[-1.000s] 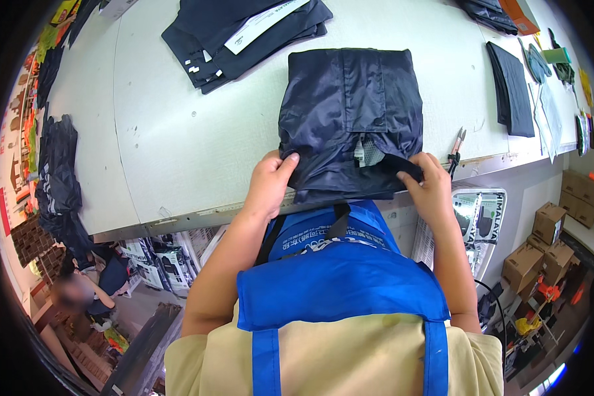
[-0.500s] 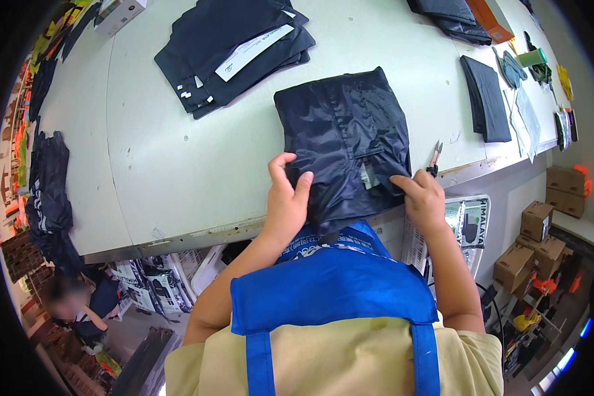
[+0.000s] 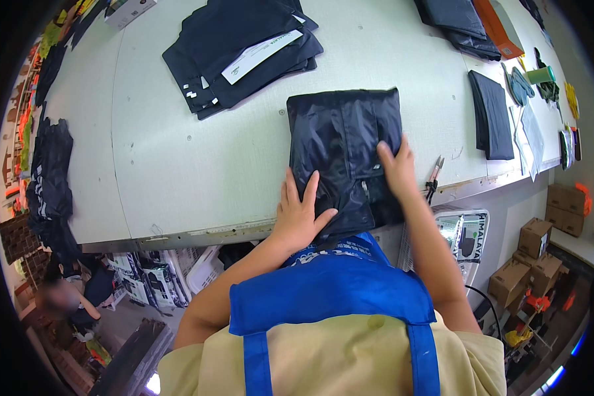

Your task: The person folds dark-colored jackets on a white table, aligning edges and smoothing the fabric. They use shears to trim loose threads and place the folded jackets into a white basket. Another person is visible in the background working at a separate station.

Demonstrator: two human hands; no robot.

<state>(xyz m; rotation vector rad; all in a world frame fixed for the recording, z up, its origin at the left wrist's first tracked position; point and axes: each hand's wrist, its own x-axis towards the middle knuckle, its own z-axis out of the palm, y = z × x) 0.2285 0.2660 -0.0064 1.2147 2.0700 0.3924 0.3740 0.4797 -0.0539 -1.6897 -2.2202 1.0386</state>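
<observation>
A shiny black folded garment (image 3: 333, 142) lies at the table's front edge, its near end hanging slightly over towards me. A small pale label (image 3: 365, 187) shows in a gap near its middle. My left hand (image 3: 300, 208) rests open on the lower left part, fingers spread over the fabric. Along the right edge, my right hand (image 3: 398, 165) lies with its thumb apart on top and its fingers by the side. Both hands touch the garment without visibly pinching it.
Beyond it is a pile of folded black garments (image 3: 231, 33) with a white card (image 3: 261, 57). Small snips (image 3: 434, 175) lie right of my right hand. Farther right are another folded black garment (image 3: 490, 112), a green thread spool (image 3: 541, 75) and an orange box (image 3: 501, 30).
The garment now lies flatter and squarer. My right hand has let go of the lower right fabric and moved up the right edge. My left hand has spread flat on the garment.
</observation>
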